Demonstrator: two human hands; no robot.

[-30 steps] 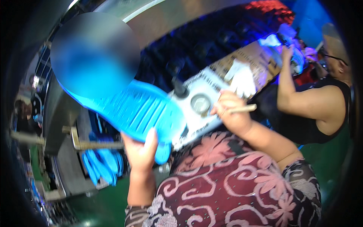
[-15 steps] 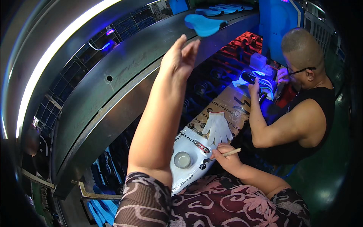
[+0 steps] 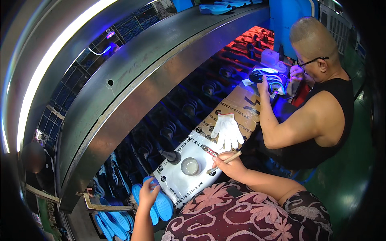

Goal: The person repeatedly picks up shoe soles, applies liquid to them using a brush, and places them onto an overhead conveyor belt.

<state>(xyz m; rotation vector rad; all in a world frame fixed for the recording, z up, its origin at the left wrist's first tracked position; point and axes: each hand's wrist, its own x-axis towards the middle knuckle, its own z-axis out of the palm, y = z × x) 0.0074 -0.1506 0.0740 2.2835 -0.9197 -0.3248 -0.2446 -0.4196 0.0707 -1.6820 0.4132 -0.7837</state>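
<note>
My right hand (image 3: 231, 166) is closed around a brush (image 3: 232, 158) with a pale wooden handle. Its bristles point down at the white-wrapped work surface (image 3: 177, 188), close to a small round tin (image 3: 189, 166) of pale liquid. Fingers apart and slightly bent, my left hand (image 3: 148, 195) is over blue shoe soles (image 3: 163, 205) at lower left; whether it touches one is unclear. A dark cone-shaped nozzle (image 3: 170, 156) stands behind the tin. Beside my right hand lies a slim red object (image 3: 209, 150), and farther off a white knitted glove (image 3: 227, 132).
A curved metal conveyor housing (image 3: 132, 86) spans the left and far side, with blue soles (image 3: 217, 9) on top. At right, a co-worker (image 3: 311, 96) handles a shoe (image 3: 263, 75) under violet light. More blue soles (image 3: 110, 221) stand at lower left, next to a metal bracket (image 3: 106, 207).
My left hand has come down from the housing's edge, near a blue sole, to the soles at lower left. That upper sole has left view. My right hand keeps the brush.
</note>
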